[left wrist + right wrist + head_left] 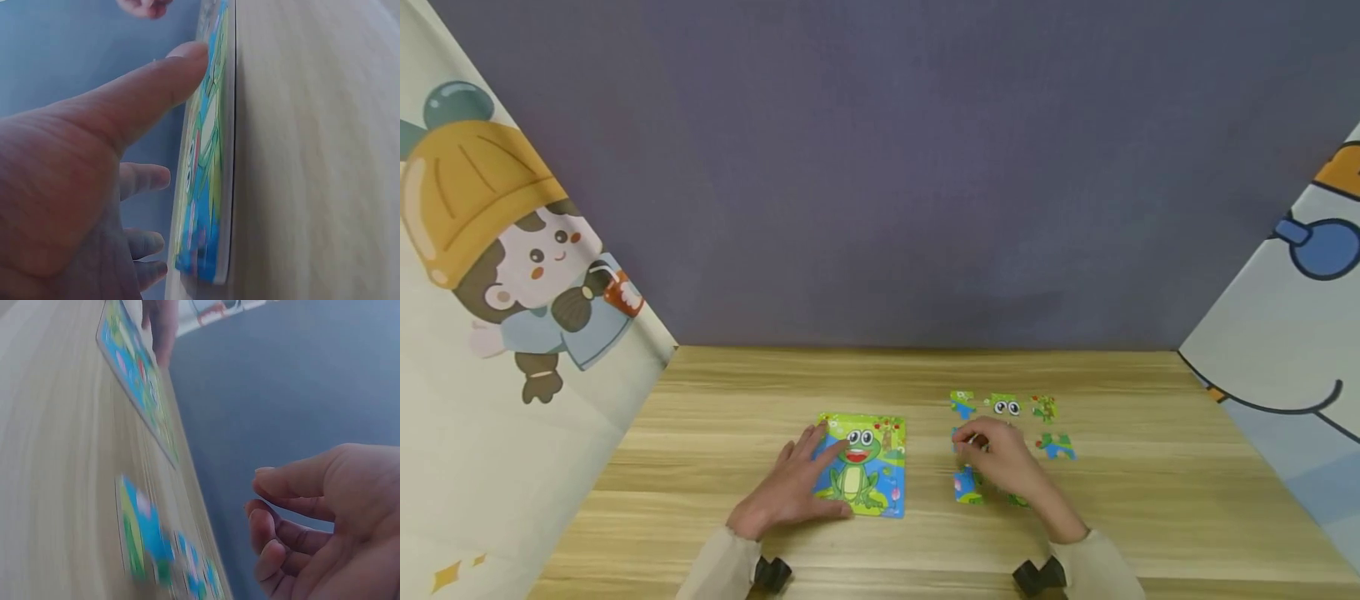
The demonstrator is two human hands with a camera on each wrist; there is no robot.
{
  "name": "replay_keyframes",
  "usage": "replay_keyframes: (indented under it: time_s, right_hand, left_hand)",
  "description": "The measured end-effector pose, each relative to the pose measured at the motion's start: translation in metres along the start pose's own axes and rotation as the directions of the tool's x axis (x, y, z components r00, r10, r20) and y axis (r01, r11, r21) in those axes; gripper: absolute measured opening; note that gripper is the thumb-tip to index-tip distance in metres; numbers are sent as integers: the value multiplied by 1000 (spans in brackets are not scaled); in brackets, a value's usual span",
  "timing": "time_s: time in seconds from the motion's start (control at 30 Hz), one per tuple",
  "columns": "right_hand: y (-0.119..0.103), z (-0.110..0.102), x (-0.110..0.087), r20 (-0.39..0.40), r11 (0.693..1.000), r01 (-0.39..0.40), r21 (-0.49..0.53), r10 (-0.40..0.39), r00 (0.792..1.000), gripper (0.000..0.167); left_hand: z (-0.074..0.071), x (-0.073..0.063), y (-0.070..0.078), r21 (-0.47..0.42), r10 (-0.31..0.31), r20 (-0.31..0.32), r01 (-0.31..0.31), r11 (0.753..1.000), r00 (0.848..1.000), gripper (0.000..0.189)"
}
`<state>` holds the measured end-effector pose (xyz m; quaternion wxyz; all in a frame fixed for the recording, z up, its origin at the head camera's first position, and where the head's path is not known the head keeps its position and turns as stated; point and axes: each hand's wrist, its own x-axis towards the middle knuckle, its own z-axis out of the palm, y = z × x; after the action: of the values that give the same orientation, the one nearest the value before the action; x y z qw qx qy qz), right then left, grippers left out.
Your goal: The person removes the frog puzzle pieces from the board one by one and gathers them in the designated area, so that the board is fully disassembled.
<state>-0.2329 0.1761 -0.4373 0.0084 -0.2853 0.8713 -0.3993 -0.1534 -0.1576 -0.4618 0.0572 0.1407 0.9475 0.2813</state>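
Observation:
A frog puzzle board (880, 492), its picture whole, lies flat on the table. My left hand (793, 483) spreads over its left side, fingers extended and thumb at its near edge. The left wrist view shows the board (212, 150) edge-on beside the thumb. To the right lie several loose jigsaw pieces, among them an eyes piece (1006, 406) and a pink-flower corner piece (967, 486). Above them hovers my right hand (1003, 458), hiding part of the group. In the right wrist view its fingers (290, 534) are loosely bent, with nothing visible between thumb and fingertips.
The wood-grain table (737, 383) meets a dark blue-grey wall (880, 183) at the back. Printed cartoon panels stand at the left (550, 333) and right (1285, 350). More pieces lie at the group's upper left (962, 404) and right (1057, 447).

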Motion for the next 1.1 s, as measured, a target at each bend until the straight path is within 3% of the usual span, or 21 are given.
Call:
replay_keyframes:
  time_s: [0.2, 0.43, 0.6, 0.87, 1.1]
  right_hand:
    - [-19, 27, 11, 55, 999, -6, 40, 3, 998, 11]
    - [-40, 61, 18, 144, 1000, -16, 17, 13, 989, 13]
    - [-51, 76, 18, 207, 999, 8, -41, 1, 978, 23]
    - [-61, 84, 13, 283, 966, -9, -257, 84, 955, 42]
    - [-62, 91, 12, 284, 956, 5, -293, 81, 955, 48]
  left_hand:
    - [3, 8, 4, -16, 21, 29, -21, 1000, 999, 91]
    - [8, 11, 10, 31, 60, 51, -62, 998, 997, 91]
    - [12, 13, 13, 44, 79, 83, -83, 996, 993, 91]
    - [15, 13, 12, 70, 89, 105, -96, 993, 991, 86]
    - [15, 12, 11, 64, 103, 105, -110, 992, 989, 86]
